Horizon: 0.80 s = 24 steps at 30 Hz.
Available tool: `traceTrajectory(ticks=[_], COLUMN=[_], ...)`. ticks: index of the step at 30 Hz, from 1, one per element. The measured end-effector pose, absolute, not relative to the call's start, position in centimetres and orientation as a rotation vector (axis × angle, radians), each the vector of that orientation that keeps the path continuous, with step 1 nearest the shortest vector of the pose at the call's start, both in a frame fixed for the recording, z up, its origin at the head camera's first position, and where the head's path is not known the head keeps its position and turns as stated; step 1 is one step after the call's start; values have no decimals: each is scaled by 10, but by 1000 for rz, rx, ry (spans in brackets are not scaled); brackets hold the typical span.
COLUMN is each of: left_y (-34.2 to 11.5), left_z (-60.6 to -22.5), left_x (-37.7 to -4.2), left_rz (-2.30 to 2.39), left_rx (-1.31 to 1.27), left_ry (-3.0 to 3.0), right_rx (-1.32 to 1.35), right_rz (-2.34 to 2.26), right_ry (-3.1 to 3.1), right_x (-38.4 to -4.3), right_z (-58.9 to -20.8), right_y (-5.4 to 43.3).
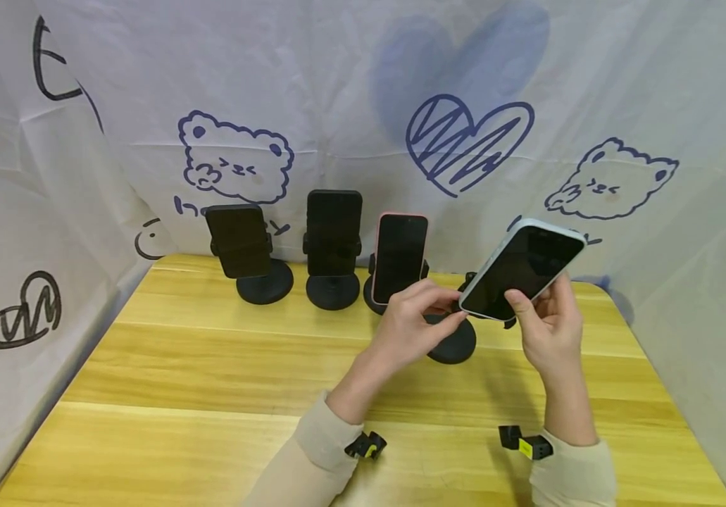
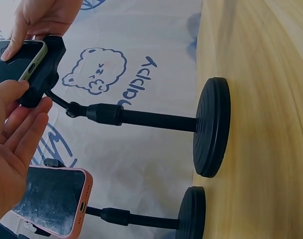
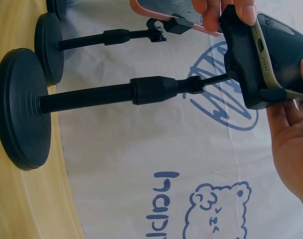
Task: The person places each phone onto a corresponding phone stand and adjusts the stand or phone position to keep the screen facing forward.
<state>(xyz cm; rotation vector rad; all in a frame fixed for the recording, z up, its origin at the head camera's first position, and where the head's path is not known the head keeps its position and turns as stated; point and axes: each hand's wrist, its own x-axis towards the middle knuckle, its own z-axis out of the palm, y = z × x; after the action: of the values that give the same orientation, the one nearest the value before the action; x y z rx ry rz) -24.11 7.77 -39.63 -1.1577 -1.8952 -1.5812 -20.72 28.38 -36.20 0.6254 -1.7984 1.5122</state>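
Observation:
A smartphone (image 1: 524,264) in a pale case is tilted over the rightmost black phone stand (image 1: 453,345). My right hand (image 1: 553,331) grips the phone, thumb on the screen and fingers behind it. At the phone's lower left corner, my left hand (image 1: 407,324) pinches the stand's clamp (image 3: 236,55). In the left wrist view its thumb presses by the phone's port end, its fingers spread behind the clamp. The phone's lower end sits against the clamp in both wrist views. The stand's pole (image 3: 91,99) rises from its round base.
Left of this stand, a phone in a pink case (image 1: 401,257) and two dark phones, one tilted (image 1: 239,241) and one upright (image 1: 334,232), sit on similar black stands. They line the back of the wooden table (image 1: 210,373). A white cloth with drawings hangs behind.

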Motion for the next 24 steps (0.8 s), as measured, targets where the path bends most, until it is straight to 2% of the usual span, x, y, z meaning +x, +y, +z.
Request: traceTrajectory(ticks=[24], left_y=[72], left_z=[-396], left_x=[-244], left_rz=[-1514], left_rx=[-1146], left_ry=[-1920], right_rx=[643], right_rz=[1396], right_ry=[-1905], right_x=[-204], right_z=[-360], right_y=[285])
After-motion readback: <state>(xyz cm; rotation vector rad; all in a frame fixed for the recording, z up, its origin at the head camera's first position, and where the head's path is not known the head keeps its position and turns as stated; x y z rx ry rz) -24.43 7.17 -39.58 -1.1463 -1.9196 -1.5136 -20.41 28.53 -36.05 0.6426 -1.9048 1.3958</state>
